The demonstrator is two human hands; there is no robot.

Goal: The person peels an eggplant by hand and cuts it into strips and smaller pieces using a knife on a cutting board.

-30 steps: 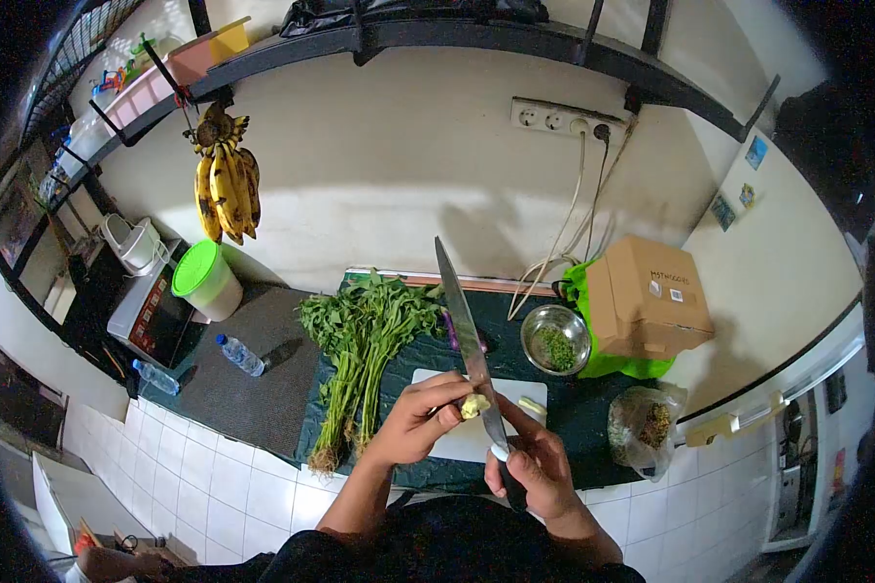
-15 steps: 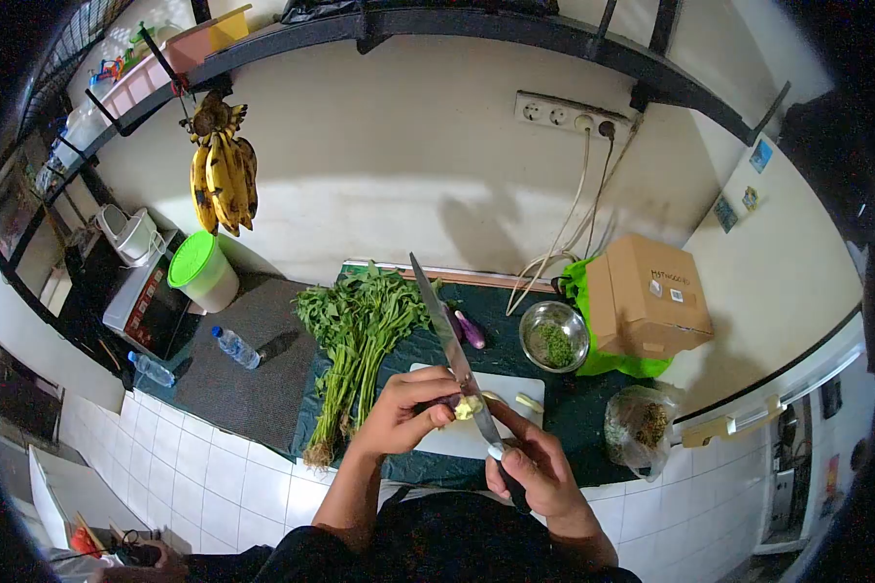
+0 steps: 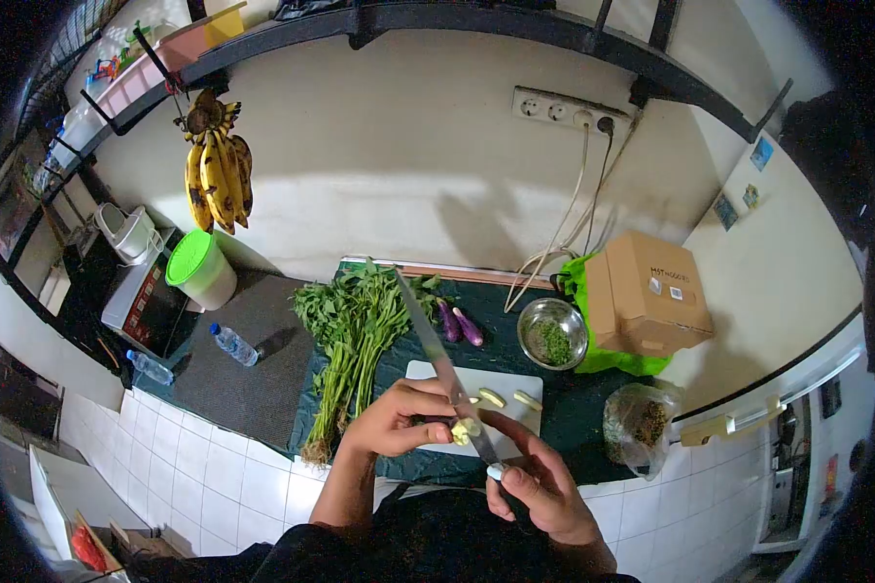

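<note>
My left hand is closed round a small vegetable piece with a pale cut end and a dark skin. In my right hand is the handle of a long knife, its blade slanting up and left against that piece. Below them lies a white cutting board with pale cut pieces on it. Beyond the board are two purple eggplants. A large bunch of leafy greens rests left of the board, roots toward me.
A steel bowl holds chopped green bits. Farther right are a cardboard box and a plastic bag. Bottles and a green-lidded container stand left. Bananas hang from the shelf.
The knife has tilted farther left, and both hands have shifted slightly downward. More of the eggplants and the cut pieces on the board shows. The camera view has moved a little.
</note>
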